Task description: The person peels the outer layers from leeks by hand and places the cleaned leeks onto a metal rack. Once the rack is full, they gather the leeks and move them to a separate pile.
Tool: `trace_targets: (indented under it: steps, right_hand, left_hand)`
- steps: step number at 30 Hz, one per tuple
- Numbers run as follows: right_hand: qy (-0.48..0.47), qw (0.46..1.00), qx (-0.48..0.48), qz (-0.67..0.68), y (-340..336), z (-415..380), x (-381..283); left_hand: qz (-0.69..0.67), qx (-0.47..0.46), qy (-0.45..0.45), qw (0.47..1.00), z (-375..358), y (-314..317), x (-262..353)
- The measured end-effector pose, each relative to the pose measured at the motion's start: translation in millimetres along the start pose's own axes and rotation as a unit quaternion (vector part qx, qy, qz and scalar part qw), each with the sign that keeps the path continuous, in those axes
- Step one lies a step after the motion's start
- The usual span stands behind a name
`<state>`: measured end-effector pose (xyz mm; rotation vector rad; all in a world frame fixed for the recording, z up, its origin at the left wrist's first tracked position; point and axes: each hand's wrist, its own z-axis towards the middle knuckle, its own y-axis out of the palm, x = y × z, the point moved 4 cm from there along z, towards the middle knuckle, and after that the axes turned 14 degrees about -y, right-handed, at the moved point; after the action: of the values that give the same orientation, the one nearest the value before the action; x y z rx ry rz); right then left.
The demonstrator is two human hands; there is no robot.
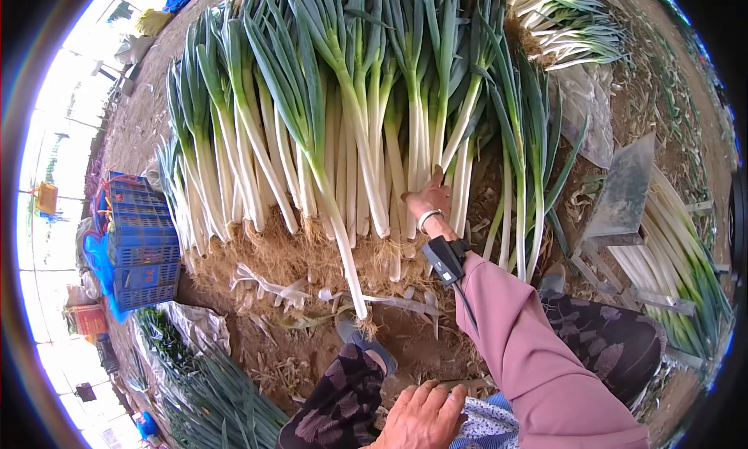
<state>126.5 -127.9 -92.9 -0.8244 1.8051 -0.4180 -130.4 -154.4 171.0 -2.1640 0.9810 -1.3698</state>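
A person sat low on bare soil facing a long heap of harvested leeks (335, 137), white shanks pointing toward them and green tops fanning away to twelve o'clock. The right hand (430, 196), in a pink sleeve with a wrist bangle and a small black device strapped on, reached forward at one o'clock and lay on the shanks in the heap; its fingers seemed loosely curled around one or two stalks, though whether the grip had pressed together could not be told. The left hand (422, 416) rested at six o'clock on the lap, fingers spread, pinching nothing. One leek (343, 238) lay loose, angled off the heap toward the person's shoe, roots near it. Blue plastic crates (140, 242) stood at nine o'clock, a metal stand (623, 196) with trimmed leeks beside it at three o'clock, and plastic strips (273, 287) lay along the root line. Judging the risk: tugging a stalk from the packed heap could snap its shank or drag its neighbours down, because the roots were matted together with soil.
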Motion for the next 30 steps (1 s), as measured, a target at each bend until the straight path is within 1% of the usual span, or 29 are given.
trace_targets:
  steps: [2, 4, 5, 6, 7, 8, 9, 10, 11, 12, 13, 14, 15, 16, 18, 19, 20, 21, 22, 23, 24, 25, 26, 27, 28, 29, 30]
  right_hand:
    - [0.000, 1.000, 0.009, 0.023, 4.9, 13.2, 21.2]
    - [-0.093, 0.985, 0.082, 0.120, 14.3, 33.0, 56.8]
    - [-0.012, 0.959, 0.017, 0.281, -9.0, 18.7, 49.8]
    - [-0.019, 0.949, -0.017, 0.314, -35.1, 4.9, 40.3]
    - [-0.103, 0.960, 0.049, 0.257, -32.8, 23.8, 64.8]
    - [-0.186, 0.956, 0.115, 0.196, -33.1, 43.9, 88.6]
    - [-0.116, 0.935, 0.000, 0.336, -57.8, 35.3, 82.1]
    - [-0.079, 0.911, -0.053, 0.401, -68.5, 38.7, 90.8]
    - [-0.085, 0.889, -0.112, 0.436, -90.0, 36.9, 88.1]
    - [-0.091, 0.862, -0.172, 0.468, -109.9, 32.9, 84.2]
    - [-0.116, 0.851, -0.177, 0.481, -136.1, 16.3, 68.3]
    - [-0.115, 0.842, -0.171, 0.499, -164.6, -15.4, 44.9]
    - [-0.098, 0.819, -0.189, 0.532, -180.9, -35.5, 34.1]
    - [-0.079, 0.795, -0.207, 0.564, -190.6, -52.2, 30.1]
    - [-0.087, 0.801, -0.193, 0.561, -186.1, -89.0, 39.3]
    - [-0.048, 0.811, -0.175, 0.556, -175.3, -109.3, 51.6]
    - [-0.037, 0.819, -0.169, 0.548, -165.4, -135.0, 58.3]
    - [-0.014, 0.850, -0.141, 0.507, -134.4, -135.6, 92.6]
    - [0.007, 0.839, -0.165, 0.519, -119.8, -158.4, 104.7]
    - [0.055, 0.810, -0.205, 0.547, -119.1, -194.6, 95.9]
    - [0.107, 0.784, -0.236, 0.564, -113.9, -222.0, 99.5]
    - [0.134, 0.727, -0.262, 0.620, -108.6, -249.5, 96.3]
    - [0.158, 0.666, -0.286, 0.671, -104.6, -272.9, 93.9]
    - [0.174, 0.678, -0.286, 0.655, -101.3, -289.5, 101.4]
    - [0.188, 0.689, -0.285, 0.639, -98.7, -303.5, 108.6]
    - [0.163, 0.707, -0.287, 0.625, -97.5, -311.8, 112.9]
    - [0.165, 0.706, -0.287, 0.626, -99.6, -317.4, 119.5]
  left_hand:
    - [0.015, 0.012, 0.013, 1.000, 0.7, 1.0, 1.9]
    - [0.027, 0.023, 0.026, 0.999, 1.3, 3.3, 3.5]
    - [0.033, 0.027, 0.027, 0.999, 1.7, 3.4, 3.0]
    - [0.039, 0.031, 0.028, 0.998, 1.5, 2.8, 3.6]
    - [0.035, 0.006, 0.012, 0.999, 2.3, 0.4, 5.8]
    - [0.032, 0.008, 0.017, 0.999, 0.8, 4.5, 4.7]
    - [0.058, -0.003, 0.005, 0.998, 0.8, 13.3, -0.5]
    - [0.084, -0.012, -0.006, 0.996, -0.4, 18.4, -3.5]
    - [0.064, -0.008, 0.027, 0.998, 4.4, 10.2, 1.2]
    - [0.066, -0.004, 0.032, 0.997, 5.5, 10.5, -0.1]
    - [0.080, -0.005, 0.025, 0.996, 7.8, 14.7, -5.1]
    - [0.095, -0.006, 0.018, 0.995, 9.3, 17.2, -7.8]
    - [0.087, 0.024, 0.008, 0.996, 12.1, 11.3, -5.8]
    - [0.109, -0.012, -0.045, 0.993, 19.2, 11.8, -9.8]
    - [0.037, 0.092, 0.007, 0.995, 32.9, 23.2, -27.9]
    - [-0.081, 0.064, -0.067, 0.992, 40.8, 13.3, -25.5]
    - [-0.197, 0.033, -0.140, 0.970, 49.9, 4.1, -21.2]
    - [-0.192, 0.035, -0.136, 0.971, 54.3, 7.0, -20.1]
    - [-0.324, 0.031, -0.178, 0.929, 62.4, 18.1, -32.3]
    - [-0.450, 0.026, -0.220, 0.865, 65.5, 34.2, -46.4]
    - [-0.449, 0.023, -0.224, 0.865, 66.0, 51.0, -58.7]
    - [-0.534, -0.070, -0.290, 0.791, 65.0, 76.5, -73.5]
    - [-0.608, -0.159, -0.348, 0.696, 52.5, 83.4, -62.6]
    - [-0.514, -0.187, -0.280, 0.789, 32.7, 78.2, -51.9]
    - [-0.514, -0.189, -0.284, 0.787, 24.0, 86.8, -52.7]
    - [-0.459, -0.180, -0.263, 0.829, 18.7, 95.4, -55.0]
    - [-0.402, -0.170, -0.240, 0.868, 13.1, 101.8, -55.1]
